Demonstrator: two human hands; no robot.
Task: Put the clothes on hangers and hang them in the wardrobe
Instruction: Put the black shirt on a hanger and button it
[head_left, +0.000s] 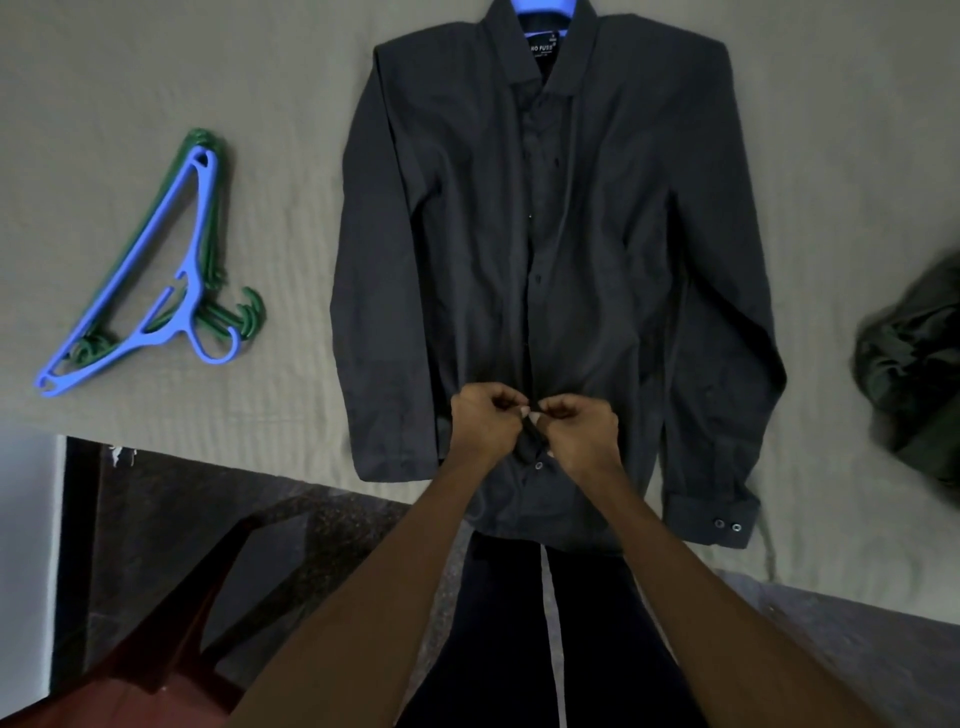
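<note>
A dark shirt (561, 249) is laid flat, front up, on a bed (156, 78) at the centre of the frame, its hem hanging over the near edge. A blue hanger (543, 6) is seen inside the collar at the top edge. The shirt's front placket is pinched low in the frame by both hands: the left hand (485, 418) and right hand (579, 426) are held just beside each other, fingers curled tight on the cloth. A stack of hangers (156, 275), blue over green, is seen at the left. A green garment (919, 374) is bunched at the right edge.
</note>
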